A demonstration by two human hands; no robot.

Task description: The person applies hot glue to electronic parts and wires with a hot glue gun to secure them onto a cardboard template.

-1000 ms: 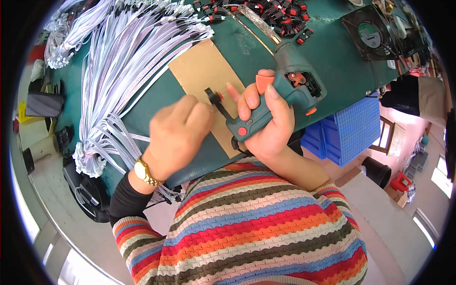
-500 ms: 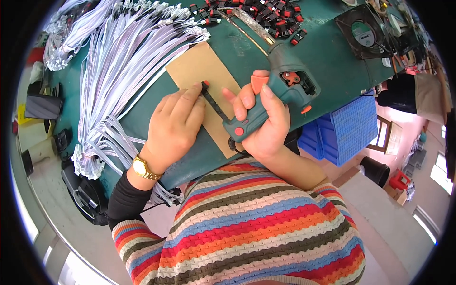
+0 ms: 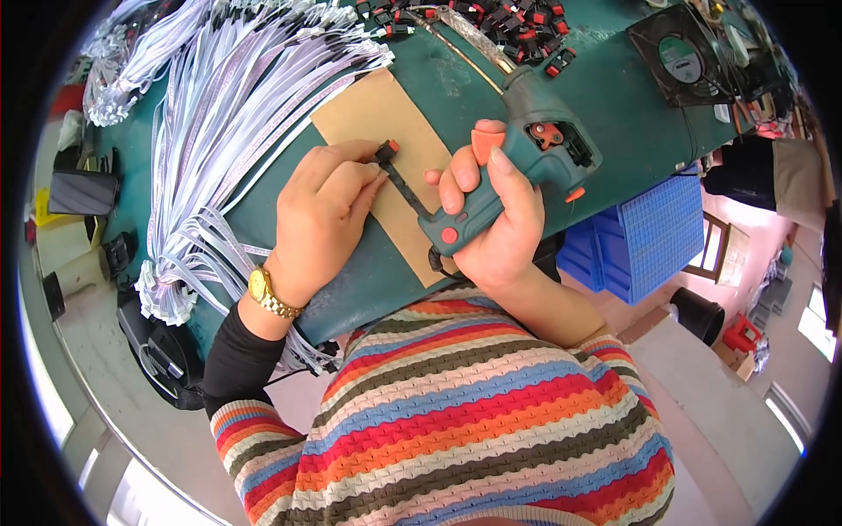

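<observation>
My right hand [image 3: 500, 210] is wrapped round the handle of a green and orange soldering gun [image 3: 531, 105]. Its metal tip and thin feed tube point to the far left, over the table. My left hand [image 3: 329, 188], wearing a gold watch, is closed in a pinch at a small black-and-red switch [image 3: 388, 149]. The switch sits at the far end of a narrow black strip [image 3: 408, 191], whose near end meets the butt of the gun's handle. Strip and switch lie over a brown cardboard sheet [image 3: 386, 101]. My left fingers partly cover what they grip.
A large bundle of white flat cables [image 3: 228, 96] spreads over the left of the green table [image 3: 605, 114]. Black-and-red switches [image 3: 517, 26] are piled at the far side. A square black fan [image 3: 680, 57] stands far right; blue crates [image 3: 645, 232] are beside the table's edge.
My left fingers have bent inward into a pinch with the thumb now showing, uncovering more of the switch. My right hand keeps its grip on the soldering gun. The whole view has shifted slightly.
</observation>
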